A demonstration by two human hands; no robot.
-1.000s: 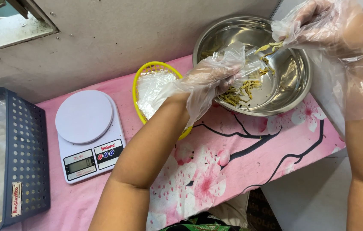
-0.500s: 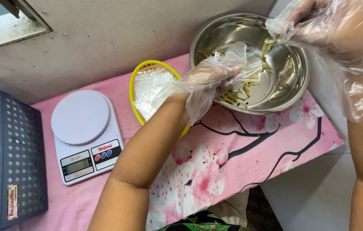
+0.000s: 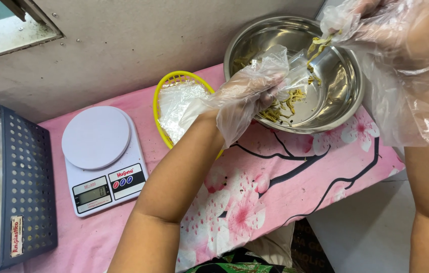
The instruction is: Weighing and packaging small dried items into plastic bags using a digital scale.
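Note:
Both hands wear loose clear plastic gloves. My left hand (image 3: 247, 96) reaches over the near rim of a steel bowl (image 3: 348, 103) and holds a small clear plastic bag (image 3: 298, 68) open. My right hand (image 3: 371, 25) is raised above the bowl's far right side, pinching a bunch of thin yellowish strips (image 3: 318, 46) just over the bag's mouth. More of the same strips (image 3: 285, 103) lie in the bottom of the bowl, partly hidden by my left hand.
A yellow mesh basket (image 3: 166, 86) with clear plastic bags stands left of the bowl. A white digital kitchen scale (image 3: 101, 156) sits further left, next to a dark blue perforated crate (image 3: 27, 187). A pink flowered cloth (image 3: 285, 197) covers the table against a grey wall.
My right hand has lifted a pinch of strips out of the bowl and brought it toward the bag. My left hand has stayed at the bowl's rim with the bag.

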